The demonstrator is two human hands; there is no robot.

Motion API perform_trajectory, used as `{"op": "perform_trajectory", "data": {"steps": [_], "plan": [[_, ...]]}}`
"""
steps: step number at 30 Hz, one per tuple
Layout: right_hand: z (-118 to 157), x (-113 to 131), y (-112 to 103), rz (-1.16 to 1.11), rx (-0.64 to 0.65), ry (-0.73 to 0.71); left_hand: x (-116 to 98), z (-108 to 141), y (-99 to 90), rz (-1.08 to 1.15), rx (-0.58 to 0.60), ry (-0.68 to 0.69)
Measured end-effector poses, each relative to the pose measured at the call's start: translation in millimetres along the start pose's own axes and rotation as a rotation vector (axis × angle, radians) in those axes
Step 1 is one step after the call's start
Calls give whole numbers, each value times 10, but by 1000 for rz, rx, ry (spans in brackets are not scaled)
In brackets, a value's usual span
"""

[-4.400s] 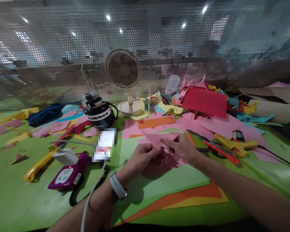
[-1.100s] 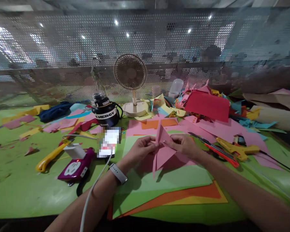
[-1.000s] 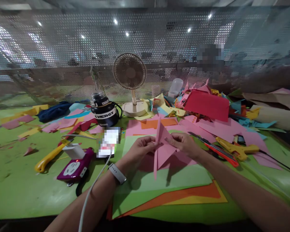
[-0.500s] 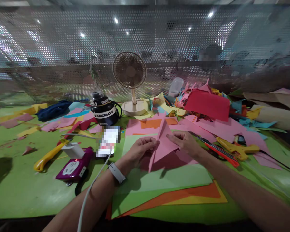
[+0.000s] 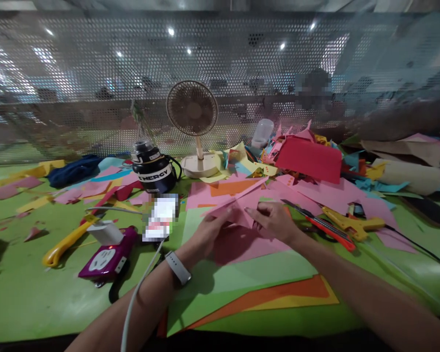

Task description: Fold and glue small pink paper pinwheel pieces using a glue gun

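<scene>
Between my two hands is a folded piece of pink paper (image 5: 242,211), raised over a stack of sheets. My left hand (image 5: 213,229) grips its left side, fingers partly hidden beneath. At the right side, my right hand (image 5: 273,221) pinches the paper between thumb and fingers. Under my hands lies another pink sheet (image 5: 238,247) on light green paper (image 5: 253,271), with orange (image 5: 278,296) and yellow sheets showing lower in the stack. A watch with a pale strap (image 5: 178,268) is on my left wrist.
Right of my hands lie a red utility knife (image 5: 326,227) and a yellow glue gun (image 5: 352,224) with its cord. Leftward are a phone (image 5: 161,217), a purple power box (image 5: 108,259), a dark bottle (image 5: 154,171) and a yellow-handled tool (image 5: 64,244). Behind stands a fan (image 5: 192,110) beside heaped paper scraps.
The pink paper has turned from standing nearly upright to lying flatter, its long folded edge now slanting up to the right. Both hands still hold it. The whole view has shifted slightly.
</scene>
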State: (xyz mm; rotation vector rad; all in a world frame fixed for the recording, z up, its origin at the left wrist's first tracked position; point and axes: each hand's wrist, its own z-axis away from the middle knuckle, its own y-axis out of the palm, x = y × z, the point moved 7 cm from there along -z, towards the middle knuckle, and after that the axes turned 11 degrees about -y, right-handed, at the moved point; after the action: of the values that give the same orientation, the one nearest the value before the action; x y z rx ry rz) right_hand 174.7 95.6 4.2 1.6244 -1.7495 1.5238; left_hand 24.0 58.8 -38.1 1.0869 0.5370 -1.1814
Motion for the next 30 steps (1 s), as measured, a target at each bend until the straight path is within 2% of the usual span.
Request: {"op": "perform_trajectory", "data": {"steps": [3,5,7,10,12,15,17,20,23,27,30], "plan": [[7,-56,72,-121,59,61,-67,-17,-98,99,-100,39],[-34,-60,-13,-159,17,96,-108,-15,-148,123,-151,48],[-101,8,-217,-172,-50,85,-120,0,-198,108,-220,30],[-145,176,-646,-151,-85,55,-133,24,-231,92,-255,34],[-66,240,-927,-15,-21,73,-137,25,-238,97,-243,41],[229,174,-1281,466,105,153,-145,2,-238,78,-217,45],[484,40,-1429,740,155,256,-149,-17,-240,79,-215,47],[776,-115,-1411,882,229,306,-151,-28,-247,109,-224,53],[888,-152,-1297,886,229,270,-167,-10,-239,104,-213,79],[887,-136,-1247,799,172,203,-176,25,-240,48,-223,77],[824,-110,-1345,792,37,144,-188,35,-227,46,-219,83]]}}
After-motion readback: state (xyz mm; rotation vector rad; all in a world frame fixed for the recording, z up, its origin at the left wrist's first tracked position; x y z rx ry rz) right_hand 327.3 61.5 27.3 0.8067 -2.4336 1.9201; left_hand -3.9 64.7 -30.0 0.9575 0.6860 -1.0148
